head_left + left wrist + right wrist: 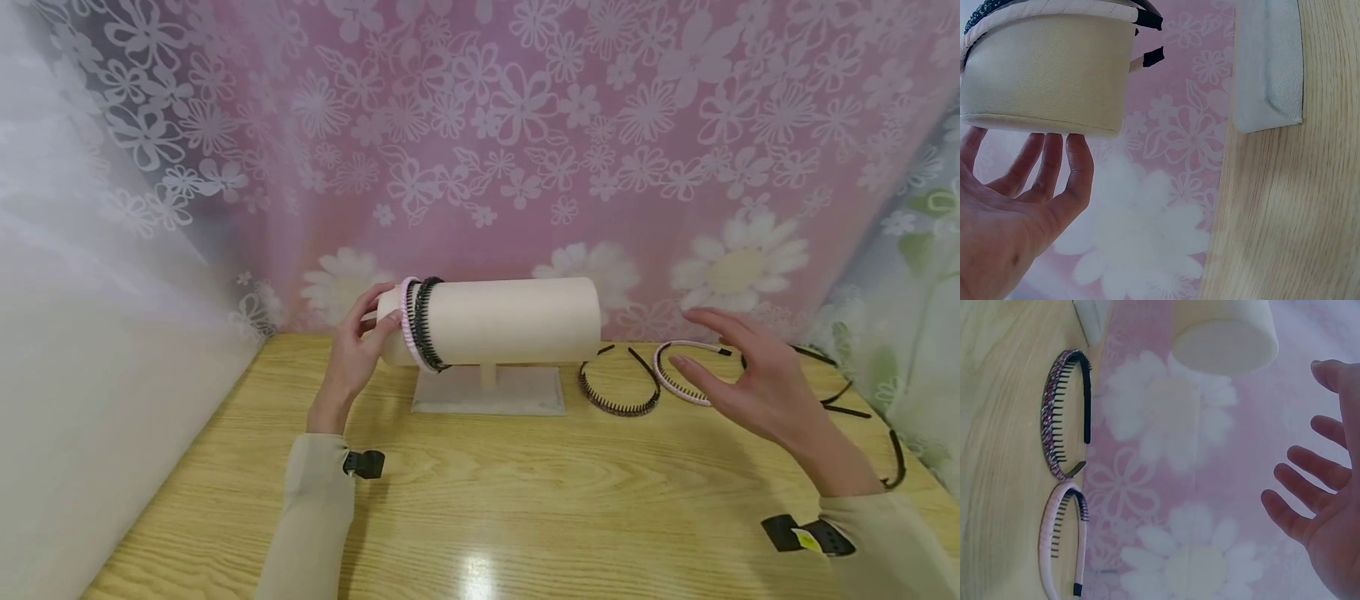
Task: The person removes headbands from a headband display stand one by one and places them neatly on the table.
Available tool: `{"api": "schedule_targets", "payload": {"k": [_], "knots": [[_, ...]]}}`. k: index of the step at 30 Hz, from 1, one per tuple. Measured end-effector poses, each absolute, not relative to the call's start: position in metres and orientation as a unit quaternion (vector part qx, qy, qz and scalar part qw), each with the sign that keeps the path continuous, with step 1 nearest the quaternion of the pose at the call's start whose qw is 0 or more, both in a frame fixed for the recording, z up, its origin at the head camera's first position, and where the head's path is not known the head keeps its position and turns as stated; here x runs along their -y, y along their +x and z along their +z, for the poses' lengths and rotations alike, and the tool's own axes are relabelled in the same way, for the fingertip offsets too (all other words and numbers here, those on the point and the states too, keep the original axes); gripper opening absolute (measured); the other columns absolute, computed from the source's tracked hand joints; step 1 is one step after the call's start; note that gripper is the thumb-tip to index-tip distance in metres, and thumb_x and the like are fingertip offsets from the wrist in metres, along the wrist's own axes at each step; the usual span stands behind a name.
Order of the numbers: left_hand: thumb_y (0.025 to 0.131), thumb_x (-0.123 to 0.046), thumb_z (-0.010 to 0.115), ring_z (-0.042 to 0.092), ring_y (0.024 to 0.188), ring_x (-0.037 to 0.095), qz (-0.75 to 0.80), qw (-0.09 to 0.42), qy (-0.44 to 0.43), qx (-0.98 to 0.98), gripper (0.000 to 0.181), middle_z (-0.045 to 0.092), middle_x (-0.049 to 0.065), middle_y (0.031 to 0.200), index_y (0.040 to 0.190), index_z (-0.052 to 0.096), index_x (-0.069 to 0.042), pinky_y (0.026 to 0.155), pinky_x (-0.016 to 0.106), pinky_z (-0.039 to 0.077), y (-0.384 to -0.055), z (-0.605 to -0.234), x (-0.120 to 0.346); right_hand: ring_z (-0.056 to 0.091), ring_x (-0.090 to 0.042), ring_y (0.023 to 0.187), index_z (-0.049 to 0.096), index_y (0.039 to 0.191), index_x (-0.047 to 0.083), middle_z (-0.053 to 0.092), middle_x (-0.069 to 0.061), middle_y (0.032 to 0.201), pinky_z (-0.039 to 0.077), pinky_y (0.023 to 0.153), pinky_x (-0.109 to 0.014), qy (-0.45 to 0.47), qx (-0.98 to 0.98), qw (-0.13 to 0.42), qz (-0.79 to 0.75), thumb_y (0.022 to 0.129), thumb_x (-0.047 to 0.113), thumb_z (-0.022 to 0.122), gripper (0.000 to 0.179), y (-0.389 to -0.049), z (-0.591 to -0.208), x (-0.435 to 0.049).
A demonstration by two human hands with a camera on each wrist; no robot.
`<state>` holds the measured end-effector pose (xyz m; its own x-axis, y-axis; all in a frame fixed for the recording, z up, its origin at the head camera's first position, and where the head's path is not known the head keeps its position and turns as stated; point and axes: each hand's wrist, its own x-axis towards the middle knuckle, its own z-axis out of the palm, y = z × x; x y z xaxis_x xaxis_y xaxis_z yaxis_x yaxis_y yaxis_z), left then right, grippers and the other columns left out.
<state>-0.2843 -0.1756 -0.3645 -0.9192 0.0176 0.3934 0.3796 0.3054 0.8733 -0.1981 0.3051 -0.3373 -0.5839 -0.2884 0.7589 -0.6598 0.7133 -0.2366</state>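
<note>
A cream padded cylinder on a T-shaped headband display stand (517, 321) lies crosswise at the back of the table. Near its left end it carries a light pink headband (408, 325) and, next to that, a dark toothed headband (424, 325). My left hand (352, 350) holds the cylinder's left end, thumb in front by the pink band and fingers toward the back; the left wrist view has the fingertips at the end's edge. Off to the right, my right hand (765, 383) is raised above the table with spread fingers and holds nothing.
Right of the stand lie a sparkly toothed headband (618, 408), a pink headband (667, 383) and several dark ones, partly behind the right hand. The stand's pale flat base (487, 402) rests on the wooden table (480, 483). A flowered pink curtain (480, 125) hangs close behind.
</note>
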Motion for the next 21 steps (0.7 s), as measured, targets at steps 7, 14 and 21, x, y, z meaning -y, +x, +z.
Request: {"api": "schedule_targets", "payload": {"k": [7, 14, 21], "knots": [[0.101, -0.037, 0.061, 0.062, 0.115, 0.031, -0.577, 0.158, -0.129, 0.791, 0.045, 0.057, 0.010, 0.141, 0.146, 0.055, -0.035, 0.083, 0.039, 0.054, -0.284, -0.365, 0.175, 0.051, 0.004, 0.129, 0.065, 0.138, 0.012, 0.066, -0.017, 0.133, 0.037, 0.101, -0.009, 0.302, 0.843, 0.352, 0.274, 0.075, 0.006, 0.085, 0.067, -0.206, -0.327, -0.289], [0.102, -0.036, 0.060, 0.063, 0.115, 0.031, -0.577, 0.158, -0.131, 0.790, 0.045, 0.057, 0.011, 0.141, 0.147, 0.054, -0.033, 0.080, 0.035, 0.055, -0.286, -0.368, 0.177, 0.059, -0.017, 0.126, 0.066, 0.136, 0.009, 0.066, -0.016, 0.131, 0.034, 0.106, -0.009, 0.326, 0.834, 0.356, 0.265, 0.074, 0.007, 0.085, 0.065, -0.212, -0.320, -0.273], [0.102, -0.037, 0.060, 0.063, 0.115, 0.031, -0.576, 0.158, -0.129, 0.791, 0.045, 0.057, 0.010, 0.142, 0.146, 0.055, -0.035, 0.082, 0.039, 0.055, -0.286, -0.367, 0.176, 0.060, -0.028, 0.126, 0.065, 0.136, 0.010, 0.066, -0.013, 0.132, 0.035, 0.109, -0.010, 0.340, 0.828, 0.350, 0.275, 0.073, 0.004, 0.086, 0.066, -0.217, -0.314, -0.259]]}}
